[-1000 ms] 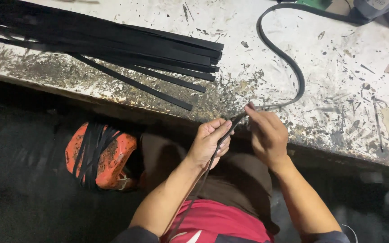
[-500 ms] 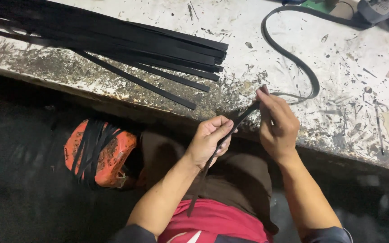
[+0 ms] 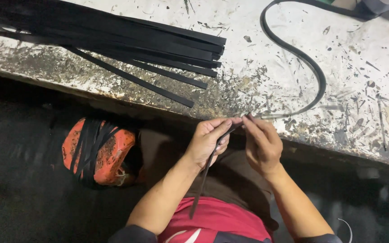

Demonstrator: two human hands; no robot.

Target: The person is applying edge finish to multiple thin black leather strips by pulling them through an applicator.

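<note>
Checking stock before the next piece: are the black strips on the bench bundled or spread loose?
Spread loose: the black strips fan apart on the bench, with no tie visible.

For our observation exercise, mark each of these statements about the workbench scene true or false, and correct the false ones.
1. Both hands hold one thin black strip. True: the left hand and right hand pinch the black strip at the bench edge.
2. The pile of black strips lies on the floor. False: the pile of strips lies on the worn white bench top.
3. An orange container sits below the bench. True: the orange container has black strips draped over it.
4. The curved black cable is coiled round the left wrist. False: the curved cable lies on the bench, apart from both wrists.
</note>
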